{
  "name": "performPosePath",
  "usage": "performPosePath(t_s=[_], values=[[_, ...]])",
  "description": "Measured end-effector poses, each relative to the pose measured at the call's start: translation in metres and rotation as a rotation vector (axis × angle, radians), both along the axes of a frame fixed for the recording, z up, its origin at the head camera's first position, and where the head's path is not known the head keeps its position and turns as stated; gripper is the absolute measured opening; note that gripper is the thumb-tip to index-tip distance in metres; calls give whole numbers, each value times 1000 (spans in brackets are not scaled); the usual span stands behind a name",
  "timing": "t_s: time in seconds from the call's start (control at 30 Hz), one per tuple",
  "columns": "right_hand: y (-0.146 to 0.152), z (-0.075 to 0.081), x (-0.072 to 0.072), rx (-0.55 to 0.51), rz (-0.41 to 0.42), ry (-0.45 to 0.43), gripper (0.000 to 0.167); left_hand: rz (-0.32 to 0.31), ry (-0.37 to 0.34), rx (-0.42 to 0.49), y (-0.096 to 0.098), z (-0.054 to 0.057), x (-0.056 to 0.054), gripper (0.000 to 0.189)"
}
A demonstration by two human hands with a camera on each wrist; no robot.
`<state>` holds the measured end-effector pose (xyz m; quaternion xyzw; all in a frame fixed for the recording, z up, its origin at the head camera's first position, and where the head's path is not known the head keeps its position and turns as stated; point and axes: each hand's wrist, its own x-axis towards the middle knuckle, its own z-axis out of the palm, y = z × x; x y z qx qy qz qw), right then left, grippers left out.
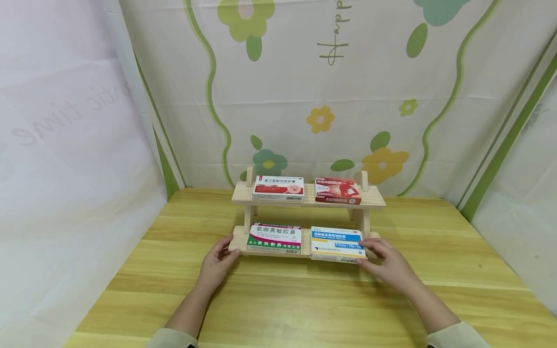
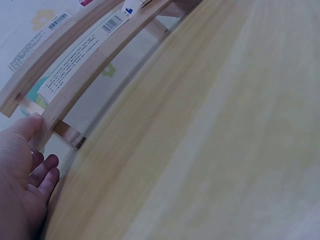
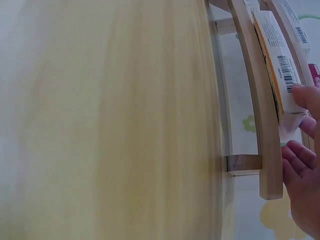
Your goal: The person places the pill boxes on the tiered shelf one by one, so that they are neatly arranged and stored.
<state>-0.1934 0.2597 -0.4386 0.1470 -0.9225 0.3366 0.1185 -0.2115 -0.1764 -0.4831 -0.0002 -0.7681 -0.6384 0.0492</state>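
A two-tier wooden display rack (image 1: 374, 196) stands on the table. My left hand (image 1: 214, 266) holds the left end of its lower shelf, thumb at the front edge; in the left wrist view the hand's other fingers (image 2: 46, 181) curl below the board. With thumb and fingers, my right hand (image 1: 395, 267) pinches the right end of a blue-and-white medicine box (image 1: 332, 245), which sits slightly askew on the lower shelf's right half. In the right wrist view this box (image 3: 272, 47) tilts a little, its thumb-side end at the shelf edge. Left of it lies a green-and-white medicine box (image 1: 275, 238).
On the upper shelf lie a white-and-red medicine box (image 1: 278, 187) at left and a red medicine box (image 1: 337, 190) at right. The wood-grain table (image 1: 278, 309) extends toward me. Flower-printed cloth (image 1: 283, 82) hangs behind the rack and along both sides.
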Motion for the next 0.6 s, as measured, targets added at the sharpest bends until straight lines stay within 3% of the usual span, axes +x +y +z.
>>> performPosePath(t_s=[0.6], values=[[-2,-3,-3,25,-51,-20,40,8,0,4,1,-2,0,55]])
